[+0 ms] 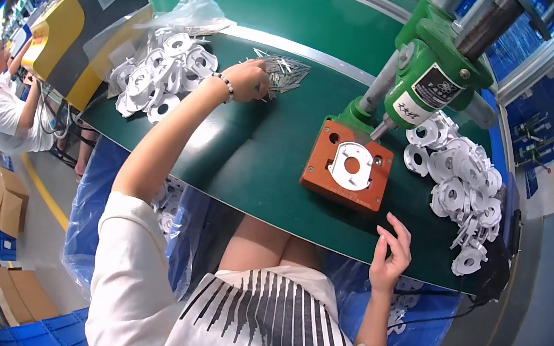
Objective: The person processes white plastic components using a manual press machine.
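My left hand (250,81), with a beaded bracelet at the wrist, reaches to the edge of a pile of thin silvery metal pins (286,75) at the back of the bench. Its fingers are curled together, and whatever they pinch is hidden. By the front edge, my right hand (392,255) is open with fingers extended, holding nothing. Between the hands an orange fixture block (315,157) sits beneath a green bench press (420,83). On the block lies a white round plastic part (339,176) with a hole in its middle.
White ring-shaped parts are heaped on the left (157,73) and on the right (462,176) of the green bench (237,154). A clear plastic bag (193,13) lies behind the left heap. Blue-lined containers (101,209) stand below. A co-worker (6,102) sits at far left beside a yellow-and-black machine (75,34).
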A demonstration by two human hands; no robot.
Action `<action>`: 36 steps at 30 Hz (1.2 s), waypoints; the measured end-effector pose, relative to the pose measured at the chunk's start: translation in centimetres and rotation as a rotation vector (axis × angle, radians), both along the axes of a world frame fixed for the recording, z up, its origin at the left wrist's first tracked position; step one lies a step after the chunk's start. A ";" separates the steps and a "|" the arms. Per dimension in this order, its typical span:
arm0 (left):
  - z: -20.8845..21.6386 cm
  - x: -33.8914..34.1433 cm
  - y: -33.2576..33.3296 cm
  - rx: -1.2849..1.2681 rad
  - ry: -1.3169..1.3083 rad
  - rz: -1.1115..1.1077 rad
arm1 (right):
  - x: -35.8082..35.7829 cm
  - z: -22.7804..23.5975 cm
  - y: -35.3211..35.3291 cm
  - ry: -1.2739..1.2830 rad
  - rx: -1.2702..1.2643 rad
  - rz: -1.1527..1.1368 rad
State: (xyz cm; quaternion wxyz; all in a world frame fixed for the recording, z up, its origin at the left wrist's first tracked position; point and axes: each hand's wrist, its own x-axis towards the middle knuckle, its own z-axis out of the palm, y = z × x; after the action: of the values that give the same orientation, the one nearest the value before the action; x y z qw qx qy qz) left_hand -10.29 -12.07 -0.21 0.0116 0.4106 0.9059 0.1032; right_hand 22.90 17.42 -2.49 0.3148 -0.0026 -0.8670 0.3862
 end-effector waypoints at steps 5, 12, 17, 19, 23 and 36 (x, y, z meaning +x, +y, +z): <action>0.8 1.5 0.2 -0.086 -0.031 0.009 | -0.1 -0.3 0.0 0.005 -0.017 -0.011; 4.1 7.3 5.1 0.384 -0.089 -0.159 | -0.5 -0.6 0.0 0.030 0.032 -0.020; 4.8 10.7 10.3 0.719 -0.082 -0.312 | -0.5 -0.6 0.1 0.041 0.019 -0.031; 4.5 11.8 11.5 0.825 -0.241 -0.197 | -0.5 -0.6 0.1 0.037 0.025 -0.039; 3.5 12.9 12.4 0.923 -0.344 -0.096 | -0.6 -0.7 0.0 0.040 0.045 -0.059; 2.3 13.0 12.7 0.908 -0.266 -0.104 | -0.8 -0.7 -0.1 0.044 0.077 -0.079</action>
State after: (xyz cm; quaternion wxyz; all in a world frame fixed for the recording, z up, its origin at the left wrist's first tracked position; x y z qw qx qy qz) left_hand 2.70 0.67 2.06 -0.0479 0.4020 0.7379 0.5399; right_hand 22.08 17.31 -3.22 0.3485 -0.0162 -0.8734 0.3399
